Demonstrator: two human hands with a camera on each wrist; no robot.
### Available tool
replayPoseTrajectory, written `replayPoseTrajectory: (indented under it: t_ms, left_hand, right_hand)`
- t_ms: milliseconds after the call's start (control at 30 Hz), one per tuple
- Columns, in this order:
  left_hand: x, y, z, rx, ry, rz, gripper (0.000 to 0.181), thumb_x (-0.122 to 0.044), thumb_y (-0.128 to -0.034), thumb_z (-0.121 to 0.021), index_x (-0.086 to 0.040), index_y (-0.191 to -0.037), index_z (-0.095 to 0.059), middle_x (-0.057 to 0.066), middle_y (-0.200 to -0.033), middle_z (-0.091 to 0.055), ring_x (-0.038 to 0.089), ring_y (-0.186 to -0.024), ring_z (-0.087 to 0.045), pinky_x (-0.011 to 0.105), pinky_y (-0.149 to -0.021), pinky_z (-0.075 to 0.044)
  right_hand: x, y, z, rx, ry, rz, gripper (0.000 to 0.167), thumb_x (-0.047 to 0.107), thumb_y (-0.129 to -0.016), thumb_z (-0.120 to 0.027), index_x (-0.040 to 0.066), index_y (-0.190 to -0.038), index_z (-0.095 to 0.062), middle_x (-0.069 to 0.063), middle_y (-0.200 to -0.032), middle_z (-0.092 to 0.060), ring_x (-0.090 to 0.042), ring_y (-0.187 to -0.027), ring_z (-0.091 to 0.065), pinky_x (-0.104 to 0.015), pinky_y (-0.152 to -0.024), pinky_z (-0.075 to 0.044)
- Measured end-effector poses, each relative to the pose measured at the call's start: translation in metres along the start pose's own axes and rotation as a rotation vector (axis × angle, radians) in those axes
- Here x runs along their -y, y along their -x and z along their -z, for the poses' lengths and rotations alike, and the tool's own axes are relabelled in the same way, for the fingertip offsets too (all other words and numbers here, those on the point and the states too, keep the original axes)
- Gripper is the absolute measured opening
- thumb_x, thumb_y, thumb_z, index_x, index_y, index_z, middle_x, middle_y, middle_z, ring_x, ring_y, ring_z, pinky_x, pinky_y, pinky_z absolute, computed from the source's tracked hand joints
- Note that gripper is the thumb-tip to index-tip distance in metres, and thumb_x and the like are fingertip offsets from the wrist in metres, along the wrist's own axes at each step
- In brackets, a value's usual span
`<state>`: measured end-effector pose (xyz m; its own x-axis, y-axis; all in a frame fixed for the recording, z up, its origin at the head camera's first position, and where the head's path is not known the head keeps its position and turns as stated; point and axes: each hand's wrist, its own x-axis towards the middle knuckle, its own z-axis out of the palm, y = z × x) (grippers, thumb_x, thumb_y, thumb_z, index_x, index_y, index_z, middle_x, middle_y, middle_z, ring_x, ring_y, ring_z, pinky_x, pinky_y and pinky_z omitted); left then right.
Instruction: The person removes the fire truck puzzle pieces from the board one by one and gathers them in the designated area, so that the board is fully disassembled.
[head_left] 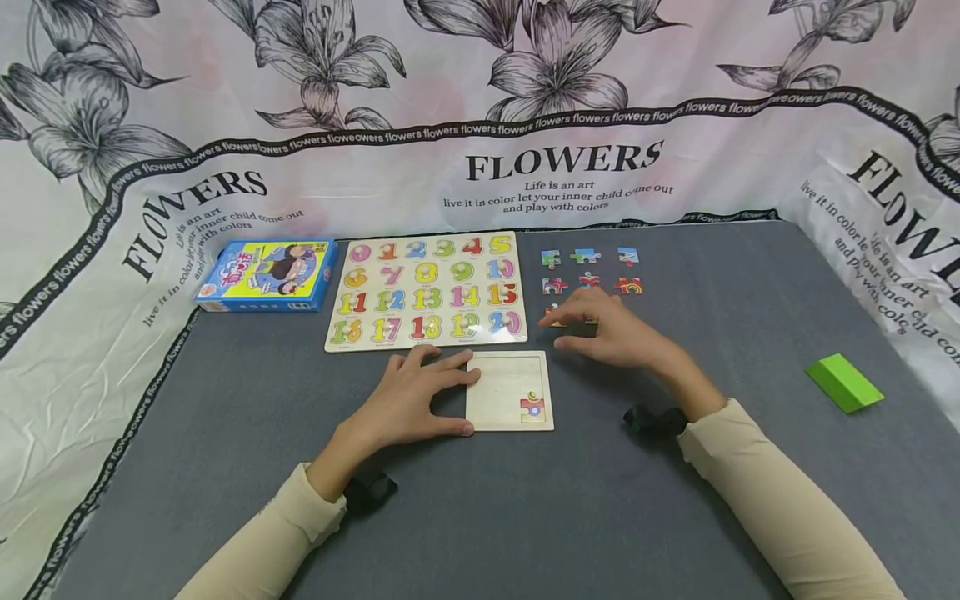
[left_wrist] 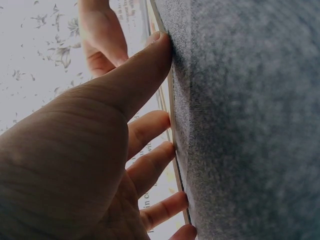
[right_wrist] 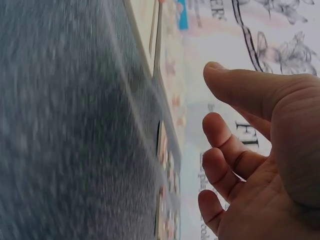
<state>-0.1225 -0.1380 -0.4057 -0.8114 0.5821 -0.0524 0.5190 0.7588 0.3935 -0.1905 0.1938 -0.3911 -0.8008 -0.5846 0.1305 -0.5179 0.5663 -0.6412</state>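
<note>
A square wooden puzzle tray lies in the middle of the table, with one jigsaw piece in its lower right corner. My left hand rests spread at the tray's left side, thumb and fingertips touching its edge. Beyond the tray on the right, my right hand hovers over loose jigsaw pieces, fingers apart and loosely bent. It partly hides the nearest pieces. Farther back, several others show, among them a blue one and a red one. In the right wrist view the fingers hold nothing.
A number board with colourful numerals lies just behind the tray. Left of it sits a blue and yellow box. A bright green block is far to the right. Flower-printed cloth hangs behind the grey tabletop.
</note>
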Motion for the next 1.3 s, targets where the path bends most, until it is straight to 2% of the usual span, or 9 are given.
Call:
replayPoseTrajectory:
  t_ms: [167, 433, 500, 733, 867, 1000, 1300]
  left_hand:
    - [0.0, -0.001, 0.0, 0.004, -0.009, 0.005, 0.075, -0.057, -0.0807, -0.081, -0.031, -0.147, -0.056, -0.007, -0.163, -0.04, 0.034, -0.149, -0.033, 0.058, -0.108, -0.029]
    - [0.0, -0.002, 0.0, 0.007, -0.021, 0.008, 0.075, -0.059, -0.0803, -0.08, -0.032, -0.146, -0.057, -0.009, -0.163, -0.039, 0.034, -0.148, -0.033, 0.058, -0.107, -0.03]
    - [0.0, -0.002, 0.0, 0.006, -0.025, 0.005, 0.075, -0.059, -0.0803, -0.08, -0.032, -0.146, -0.057, -0.009, -0.163, -0.039, 0.034, -0.148, -0.034, 0.057, -0.107, -0.03]
    - [-0.002, -0.001, 0.002, -0.005, -0.026, -0.013, 0.075, -0.057, -0.0806, -0.08, -0.031, -0.147, -0.057, -0.007, -0.163, -0.041, 0.034, -0.148, -0.034, 0.056, -0.103, -0.032]
    - [-0.001, 0.0, 0.001, -0.006, -0.025, -0.014, 0.075, -0.058, -0.0805, -0.08, -0.031, -0.147, -0.057, -0.007, -0.163, -0.041, 0.034, -0.148, -0.034, 0.056, -0.102, -0.032]
    - [0.0, 0.0, 0.0, -0.008, -0.025, -0.012, 0.075, -0.058, -0.0804, -0.08, -0.032, -0.146, -0.057, -0.007, -0.163, -0.041, 0.034, -0.148, -0.034, 0.055, -0.103, -0.032]
    - [-0.002, 0.0, 0.0, -0.007, -0.025, -0.007, 0.075, -0.058, -0.0801, -0.081, -0.031, -0.146, -0.058, -0.007, -0.163, -0.041, 0.034, -0.148, -0.034, 0.056, -0.104, -0.032]
  right_hand:
    - [0.011, -0.001, -0.006, 0.074, 0.024, 0.011, 0.035, 0.013, -0.086, -0.081, 0.019, -0.121, -0.076, -0.003, -0.111, -0.07, -0.02, -0.107, -0.053, -0.044, -0.089, -0.031]
    - [0.024, -0.002, -0.015, 0.176, 0.011, 0.076, 0.035, 0.016, -0.085, -0.082, 0.02, -0.119, -0.076, 0.0, -0.107, -0.069, -0.02, -0.104, -0.054, -0.042, -0.091, -0.042]
    - [0.027, -0.001, -0.017, 0.193, 0.019, 0.082, 0.034, 0.018, -0.085, -0.083, 0.021, -0.118, -0.077, 0.001, -0.107, -0.068, -0.019, -0.106, -0.054, -0.042, -0.091, -0.041]
    - [0.035, 0.0, -0.023, 0.241, 0.038, 0.12, 0.031, 0.024, -0.08, -0.088, 0.025, -0.11, -0.08, 0.006, -0.104, -0.066, -0.012, -0.106, -0.053, -0.048, -0.095, -0.031]
    - [0.037, 0.001, -0.026, 0.289, 0.043, 0.138, 0.033, 0.03, -0.078, -0.089, 0.029, -0.11, -0.081, 0.01, -0.105, -0.065, -0.01, -0.104, -0.051, -0.043, -0.09, -0.03]
    - [0.036, 0.001, -0.03, 0.325, 0.047, 0.137, 0.032, 0.033, -0.079, -0.088, 0.032, -0.11, -0.08, 0.011, -0.106, -0.063, -0.01, -0.103, -0.046, -0.044, -0.091, -0.029]
    - [0.031, 0.003, -0.032, 0.341, 0.051, 0.124, 0.033, 0.033, -0.075, -0.091, 0.036, -0.107, -0.081, 0.012, -0.102, -0.059, -0.009, -0.099, -0.042, -0.043, -0.09, -0.029]
